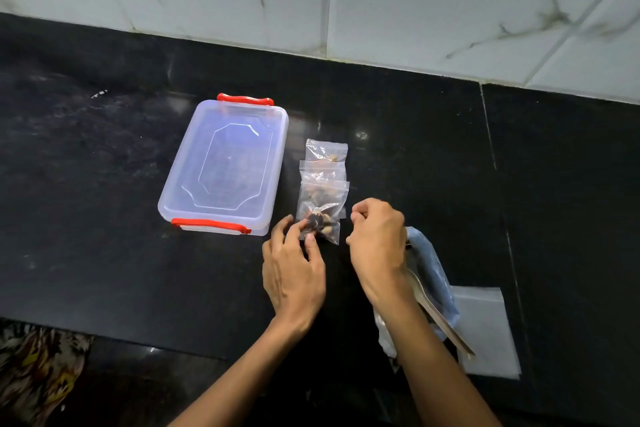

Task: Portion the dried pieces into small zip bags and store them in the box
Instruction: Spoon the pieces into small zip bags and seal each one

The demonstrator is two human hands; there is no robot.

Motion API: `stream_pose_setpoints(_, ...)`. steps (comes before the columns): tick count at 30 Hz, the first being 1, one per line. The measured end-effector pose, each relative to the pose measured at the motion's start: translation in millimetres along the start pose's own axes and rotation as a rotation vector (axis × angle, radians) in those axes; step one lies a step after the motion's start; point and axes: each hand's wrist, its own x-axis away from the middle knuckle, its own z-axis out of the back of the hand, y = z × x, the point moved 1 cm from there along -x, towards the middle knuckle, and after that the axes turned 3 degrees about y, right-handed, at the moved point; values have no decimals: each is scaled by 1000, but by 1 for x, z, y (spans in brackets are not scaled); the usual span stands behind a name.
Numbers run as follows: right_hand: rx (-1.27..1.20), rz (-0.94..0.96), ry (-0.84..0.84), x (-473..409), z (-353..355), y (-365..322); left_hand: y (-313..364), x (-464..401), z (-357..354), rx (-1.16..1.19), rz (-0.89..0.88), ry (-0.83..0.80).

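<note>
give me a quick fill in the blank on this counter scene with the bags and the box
1. The box has ____ latches.
2. The box's lid is ____.
3. The filled zip bags lie to the ____ of the box.
4. The left hand touches the ____ bag of the row.

Missing words: red; on; right; nearest

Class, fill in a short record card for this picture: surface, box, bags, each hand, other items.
surface: black stone counter against a tiled wall
box: clear plastic box, lid on, red clips
bags: three small zip bags in an overlapping row right of the box, dried pieces inside
left hand: pinches the nearest bag
right hand: fingers curled beside that bag; a grip on it cannot be told
other items: spoon on a larger plastic bag
</note>
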Motion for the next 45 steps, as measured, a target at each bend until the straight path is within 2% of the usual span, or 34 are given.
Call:
stream_pose_setpoints(7,-202,-46,138,24,62,33,12,20,9,71,-95,41)
stream_pose_setpoints(10,-265,-151,179,26,92,63,25,27,11,106,-139,48)
stream_pose_setpoints(15,-250,-425,142,23,114,135,43,37,7,136,-216,38)
stream_pose_setpoints(19,-135,-560,-12,34,100,169,54,48,-1,155,-248,13)
stream_pose_setpoints(30,-172,-549,-60,30,95,195,57,52,-14,182,-189,8)
stream_pose_setpoints(35,-289,-538,-36,29,102,202,54,53,-14,188,-164,34)
stream_pose_setpoints(45,-309,-484,13,29,107,211,42,60,-19,199,-115,60)
